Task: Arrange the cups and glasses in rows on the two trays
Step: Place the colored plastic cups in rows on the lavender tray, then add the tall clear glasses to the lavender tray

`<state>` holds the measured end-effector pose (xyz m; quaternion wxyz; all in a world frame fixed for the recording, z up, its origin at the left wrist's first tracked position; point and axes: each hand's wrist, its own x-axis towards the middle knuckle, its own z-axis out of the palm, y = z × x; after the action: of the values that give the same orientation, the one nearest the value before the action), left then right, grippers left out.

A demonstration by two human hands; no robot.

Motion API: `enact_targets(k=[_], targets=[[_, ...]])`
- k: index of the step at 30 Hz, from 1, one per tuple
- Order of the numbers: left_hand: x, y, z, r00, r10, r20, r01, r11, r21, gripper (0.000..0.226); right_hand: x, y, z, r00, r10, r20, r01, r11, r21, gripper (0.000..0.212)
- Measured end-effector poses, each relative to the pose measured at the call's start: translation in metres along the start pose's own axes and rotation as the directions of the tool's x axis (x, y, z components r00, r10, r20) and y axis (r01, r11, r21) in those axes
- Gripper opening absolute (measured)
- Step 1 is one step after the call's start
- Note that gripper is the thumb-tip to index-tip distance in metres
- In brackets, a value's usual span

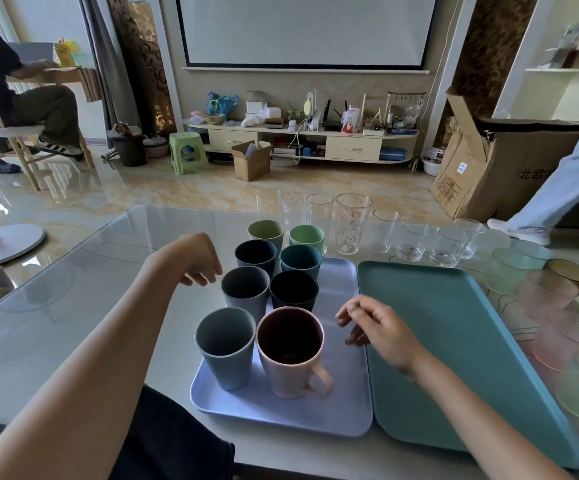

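1. A lavender tray (343, 403) lies on the glossy tabletop (56, 323), with a teal tray (454, 358) just beside it on the right, their long edges touching or nearly so.
2. Eight cups stand upright on the lavender tray in two columns of four. Nearest the camera are a grey-blue cup (225, 348) and a pink mug (291, 351) with its handle turned to the near right.
3. Behind those stand a grey cup (245, 289) and a black cup (294, 291), then a navy cup (255, 256) and a teal cup (301, 261), then an olive cup (266, 233) and a light green cup (306, 237) at the far end.
4. The teal tray carries nothing.
5. Beyond the trays a row of clear glasses (319, 216) stands on the tabletop, among them a tall printed glass (352, 223). Tinted glasses (554, 289) crowd the right side.
6. The left hand (198, 261) hovers left of the grey cup, its grip loosely curled and holding nothing.
7. The right hand (378, 323) hovers over the lavender tray's right part, near the teal tray's edge, fingers loosely bent, grip empty.
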<state>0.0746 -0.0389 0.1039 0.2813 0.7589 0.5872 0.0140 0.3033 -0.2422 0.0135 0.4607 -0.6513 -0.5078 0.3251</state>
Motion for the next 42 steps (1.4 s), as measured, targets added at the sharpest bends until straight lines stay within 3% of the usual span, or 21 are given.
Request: enact_targets(k=[4,8,10,12,14,16,19,22,26,28,32,35,40,42], targets=[[0.039,-0.016,0.002,0.999,-0.023,-0.03,0.019,0.991,-0.129,0.013,0.063,-0.035,-0.017,0.991,-0.115,-0.072,0.108,0.99,-0.094,0.011],[0.077,-0.036,0.022,0.999,-0.041,0.026,0.047,0.963,-0.265,0.015,0.145,-0.068,-0.023,0.962,-0.245,-0.124,0.205,0.942,-0.267,0.008],[0.091,-0.041,0.034,1.0,0.0,0.022,0.008,0.942,-0.337,0.021,0.184,-0.081,-0.02,0.96,-0.261,-0.104,0.205,0.902,-0.38,0.019],[0.107,-0.046,0.049,0.994,0.068,-0.08,-0.092,0.933,-0.347,0.028,0.22,-0.093,-0.01,0.966,-0.257,-0.015,0.212,0.829,-0.518,0.039],[0.119,-0.051,0.065,0.975,0.12,-0.189,-0.18,0.922,-0.342,0.027,0.25,-0.103,0.005,0.976,-0.199,0.088,0.21,0.751,-0.626,0.061],[0.133,-0.058,0.082,0.969,0.132,-0.211,-0.201,0.914,-0.352,0.02,0.278,-0.108,0.023,0.983,-0.111,0.145,0.182,0.655,-0.733,0.077],[0.147,-0.067,0.105,0.979,0.167,-0.12,-0.191,0.952,-0.237,0.028,0.316,-0.102,0.046,0.99,-0.014,0.141,0.127,0.53,-0.839,0.091],[0.153,-0.072,0.117,0.973,0.191,-0.126,-0.217,0.946,-0.24,0.035,0.342,-0.088,0.062,0.996,0.058,0.072,0.033,0.511,-0.859,0.095],[0.149,-0.072,0.117,0.97,0.224,-0.093,-0.215,0.972,0.091,0.061,0.354,-0.074,0.071,0.999,-0.042,-0.017,0.003,0.445,-0.895,0.087],[0.147,-0.071,0.119,0.962,0.244,-0.122,-0.229,0.965,0.126,0.054,0.356,-0.07,0.07,0.995,-0.089,-0.039,0.008,0.477,-0.879,0.086],[0.149,-0.077,0.125,0.947,0.265,-0.181,-0.242,0.96,0.142,0.046,0.353,-0.066,0.068,0.986,-0.165,-0.032,0.088,0.667,-0.739,0.08],[0.148,-0.078,0.126,0.939,0.279,-0.201,-0.25,0.955,0.157,0.043,0.347,-0.077,0.059,0.962,-0.239,-0.13,0.11,0.78,-0.616,0.076],[0.143,-0.077,0.124,0.939,0.28,-0.201,-0.26,0.958,0.123,0.055,0.321,-0.129,0.012,0.907,-0.353,-0.23,0.232,0.875,-0.426,0.074],[0.137,-0.071,0.12,0.943,0.259,-0.211,-0.244,0.965,0.094,0.052,0.301,-0.144,-0.013,0.899,-0.37,-0.235,0.246,0.87,-0.427,0.071]])
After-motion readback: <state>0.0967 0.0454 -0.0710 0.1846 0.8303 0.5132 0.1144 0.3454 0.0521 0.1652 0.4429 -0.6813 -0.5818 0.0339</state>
